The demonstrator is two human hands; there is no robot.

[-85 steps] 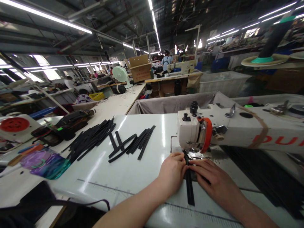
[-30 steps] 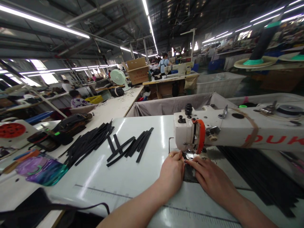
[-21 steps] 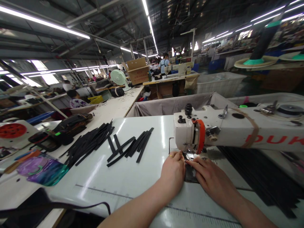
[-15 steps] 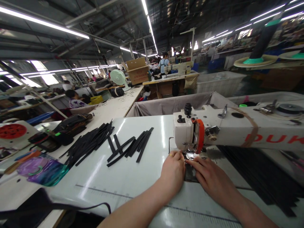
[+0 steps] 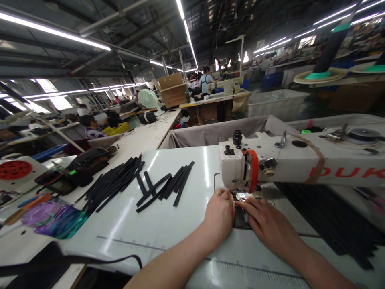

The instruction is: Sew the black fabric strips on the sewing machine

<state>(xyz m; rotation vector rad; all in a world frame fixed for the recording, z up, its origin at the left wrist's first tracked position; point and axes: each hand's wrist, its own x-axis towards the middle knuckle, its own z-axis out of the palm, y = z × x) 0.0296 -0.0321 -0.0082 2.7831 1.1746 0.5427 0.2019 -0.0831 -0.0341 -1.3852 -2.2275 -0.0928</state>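
Both hands are at the presser foot [image 5: 240, 196] of a white sewing machine [image 5: 270, 160]. My left hand [image 5: 220, 210] is closed, its fingertips pressed down just left of the foot. On the near side of the foot, my right hand [image 5: 266, 218] has its thumb and forefinger drawn together, fingertips close to the left hand's. The piece between them is hidden by the fingers. Short black strips [image 5: 164, 186] lie on the pale tabletop left of the hands, beside a larger pile of black strips [image 5: 116, 182]. Long black strips [image 5: 327, 220] lie under the machine arm.
A printed ruler scale [image 5: 252, 271] runs along the table's front. To the left are a purple and teal pouch [image 5: 55, 216] and a second machine with a red disc [image 5: 15, 168]. A cloth-lined bin [image 5: 210, 132] stands behind the table. Co-workers sit and stand farther back.
The view has shifted slightly. Both hands stay by the presser foot with almost no visible movement. A co-worker at the far left has changed posture a little.
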